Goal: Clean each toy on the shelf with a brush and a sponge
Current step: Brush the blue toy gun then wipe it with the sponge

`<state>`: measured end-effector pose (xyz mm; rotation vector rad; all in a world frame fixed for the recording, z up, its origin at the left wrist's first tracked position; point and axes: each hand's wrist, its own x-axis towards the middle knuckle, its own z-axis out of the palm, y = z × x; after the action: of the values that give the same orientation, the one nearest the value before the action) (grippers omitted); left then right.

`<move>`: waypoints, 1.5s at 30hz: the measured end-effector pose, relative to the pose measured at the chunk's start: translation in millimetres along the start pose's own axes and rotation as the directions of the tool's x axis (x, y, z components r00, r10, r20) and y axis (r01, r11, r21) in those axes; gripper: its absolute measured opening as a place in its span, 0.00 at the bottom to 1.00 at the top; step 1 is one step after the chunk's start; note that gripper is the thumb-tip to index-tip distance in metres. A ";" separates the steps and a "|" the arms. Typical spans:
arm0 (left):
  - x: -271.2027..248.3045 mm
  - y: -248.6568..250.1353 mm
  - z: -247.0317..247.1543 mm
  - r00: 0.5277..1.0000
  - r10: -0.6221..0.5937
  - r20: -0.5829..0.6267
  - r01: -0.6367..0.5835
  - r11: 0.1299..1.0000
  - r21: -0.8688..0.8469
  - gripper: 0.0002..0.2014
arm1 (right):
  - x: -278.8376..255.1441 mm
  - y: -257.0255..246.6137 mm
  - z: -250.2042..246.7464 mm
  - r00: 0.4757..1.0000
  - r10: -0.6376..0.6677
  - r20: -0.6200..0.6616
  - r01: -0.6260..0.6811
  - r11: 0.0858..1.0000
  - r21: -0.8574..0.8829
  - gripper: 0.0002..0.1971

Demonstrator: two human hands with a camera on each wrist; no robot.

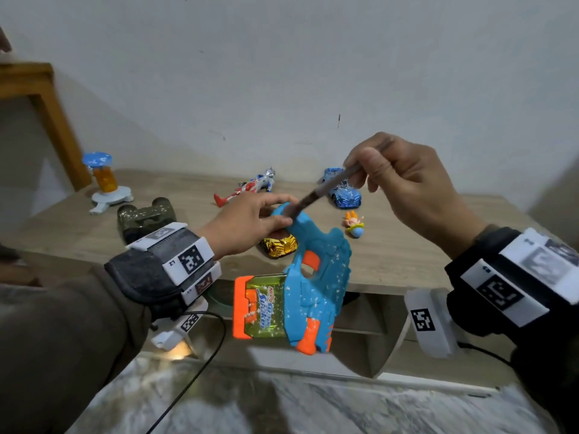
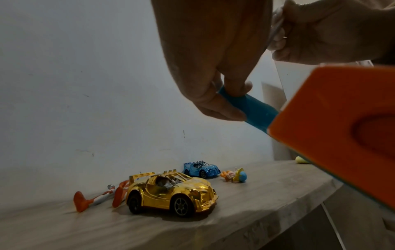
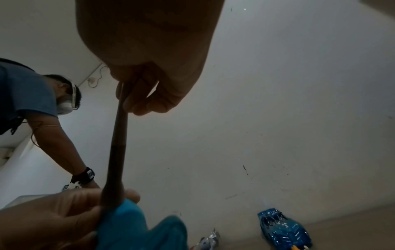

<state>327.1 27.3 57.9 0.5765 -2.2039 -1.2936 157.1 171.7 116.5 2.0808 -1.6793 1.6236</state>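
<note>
Dark sleeves, black wrist straps bearing white blocks with square black-and-white codes.

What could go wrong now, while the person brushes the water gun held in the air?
The left hand pinches only the tip of the water gun, which hangs over the shelf edge; brush pressure might make it slip. It might then fall onto the gold car below. Loosened white specks may land on other toys.

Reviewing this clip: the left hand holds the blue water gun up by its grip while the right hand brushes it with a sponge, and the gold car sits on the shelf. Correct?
Not quite. The right hand holds a brush, not a sponge; the head view shows its tip on the blue water gun. The left hand and the gold car are as stated.
</note>
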 end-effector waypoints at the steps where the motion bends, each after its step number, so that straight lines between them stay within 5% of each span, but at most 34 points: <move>1: 0.5 -0.9 1.4 1.000 -0.002 -0.024 0.001 1.000 -0.028 0.14 | -2.8 1.3 0.9 0.999 0.020 0.036 -0.019 0.999 -0.029 0.13; 3: 1.5 -3.4 4.1 0.995 -0.017 -0.102 0.007 0.995 -0.099 0.13 | -8.5 3.1 0.3 0.998 0.037 0.041 -0.034 0.997 -0.076 0.13; 8: 2.0 -9.9 9.6 0.944 -0.054 -0.326 -0.033 0.966 -0.258 0.15 | -11.1 8.4 -2.8 0.979 -0.014 -0.204 0.011 1.000 -0.018 0.13; 11: -3.8 -15.2 16.3 0.901 -0.091 -0.424 -0.060 0.942 -0.329 0.15 | -14.3 10.9 -0.2 0.983 0.031 -0.181 -0.039 0.998 -0.041 0.14; 16: -14.2 -30.9 27.8 0.829 -0.158 -0.537 -0.133 0.876 -0.464 0.12 | -13.8 14.1 4.0 0.943 -0.003 -0.332 0.004 1.000 0.002 0.14; 20: -19.7 -44.4 29.5 0.764 -0.231 -0.602 -0.177 0.822 -0.541 0.13 | -14.2 18.4 15.7 0.963 0.059 -0.262 -0.069 0.997 -0.027 0.15; 24: -26.3 -59.1 29.2 0.707 -0.262 -0.657 -0.206 0.812 -0.546 0.12 | -13.3 21.3 27.9 0.930 0.024 -0.368 -0.015 1.000 0.026 0.15; 28: -25.1 -63.5 24.5 0.711 -0.239 -0.661 -0.212 0.824 -0.526 0.13 | -13.1 31.3 45.5 0.958 0.104 -0.268 -0.118 0.992 -0.036 0.15; 33: -20.8 -71.4 16.9 0.682 -0.241 -0.691 -0.202 0.845 -0.494 0.13 | -20.3 42.6 51.6 0.893 0.074 -0.445 -0.039 0.996 0.086 0.13; 38: -12.7 -72.9 17.0 0.670 -0.276 -0.689 -0.206 0.823 -0.530 0.12 | -26.3 59.0 52.3 0.925 0.139 -0.355 -0.146 0.989 0.007 0.16; 42: -5.0 -70.7 15.7 0.673 -0.280 -0.685 -0.218 0.809 -0.545 0.12 | -16.7 56.3 43.0 0.884 0.042 -0.465 -0.026 0.999 0.041 0.15; 45: -2.5 -69.1 13.2 0.678 -0.289 -0.675 -0.221 0.796 -0.563 0.11 | -15.4 62.1 41.7 0.916 0.078 -0.394 -0.063 0.997 0.051 0.14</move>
<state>327.7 6.1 -9.2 0.7121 -1.0145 -1.3614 142.5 132.7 52.5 1.5726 -1.6064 1.9471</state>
